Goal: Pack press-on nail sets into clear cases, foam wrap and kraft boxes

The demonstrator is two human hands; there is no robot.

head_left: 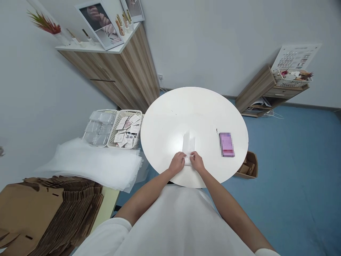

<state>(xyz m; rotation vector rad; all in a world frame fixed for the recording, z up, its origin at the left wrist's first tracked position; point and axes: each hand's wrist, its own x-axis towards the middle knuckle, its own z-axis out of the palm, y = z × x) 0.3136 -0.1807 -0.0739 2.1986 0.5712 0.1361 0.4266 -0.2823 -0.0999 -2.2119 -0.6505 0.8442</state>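
Close to the near edge of a round white table (194, 103), a strip of thin white wrapping sheet (189, 142) lies lengthwise away from me, its near end folded into a small bundle. My left hand (177, 161) grips the left side of that folded end, fingers curled and pressed together. On the opposite side my right hand (197, 160) pinches the same bundle with thumb and fingers. Whatever may be inside the folds is hidden. To the right on the tabletop lies a purple box-shaped item (226, 144), blurred out.
Left of the table are a basket of clear plastic cases (99, 128), a basket of printed cards (128, 129), stacked white sheets (98, 160) and flat brown cardboard boxes (66, 209). A carton (252, 165) stands on the floor at right. Wooden cabinets (133, 67) line the wall.
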